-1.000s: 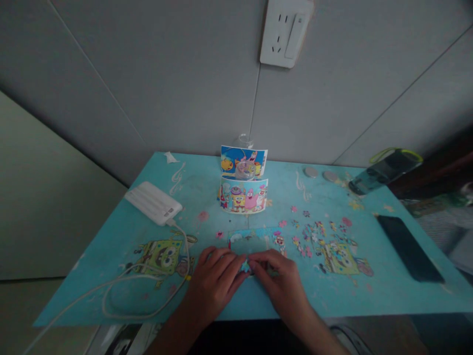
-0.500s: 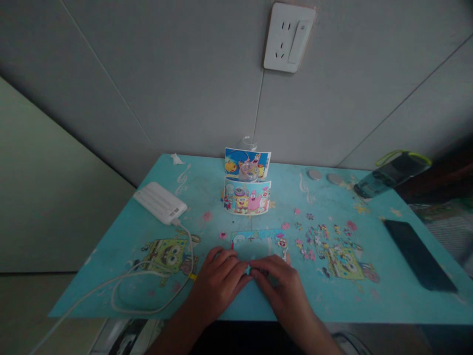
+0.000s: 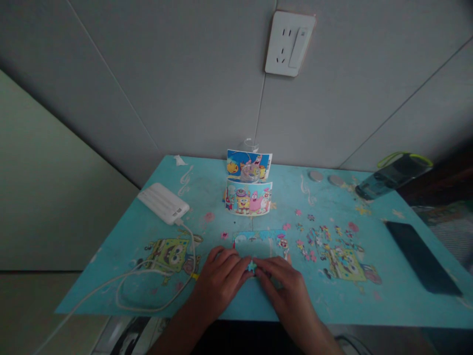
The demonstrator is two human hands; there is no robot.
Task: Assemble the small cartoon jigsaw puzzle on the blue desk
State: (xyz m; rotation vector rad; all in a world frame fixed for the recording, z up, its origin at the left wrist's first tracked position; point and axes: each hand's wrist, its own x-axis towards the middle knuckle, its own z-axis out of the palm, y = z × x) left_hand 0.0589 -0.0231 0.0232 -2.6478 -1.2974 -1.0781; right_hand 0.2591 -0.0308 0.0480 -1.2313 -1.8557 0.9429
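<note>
A small light-blue jigsaw puzzle piece (image 3: 252,266) is pinched between the fingertips of both hands, close to the table's front edge. My left hand (image 3: 222,277) grips it from the left with bent fingers. From the right, thumb and index finger of my right hand (image 3: 284,282) close on it. Just beyond my fingers lies a partly joined puzzle border (image 3: 258,235), its top strip and some of its right side showing; my hands cover its lower part. Loose puzzle pieces (image 3: 314,239) are scattered to the right of it.
Two curved cartoon picture cards (image 3: 248,198) stand against clear cups (image 3: 250,173) at the back. A white power bank (image 3: 163,203) with a cable (image 3: 155,309) lies left. On the right are a dark phone (image 3: 421,256), a bottle (image 3: 393,175) and two round lids (image 3: 335,180).
The puzzle piece has turned between my fingertips and shows more of its light-blue face. My hands stay almost in place; the whole view has shifted slightly.
</note>
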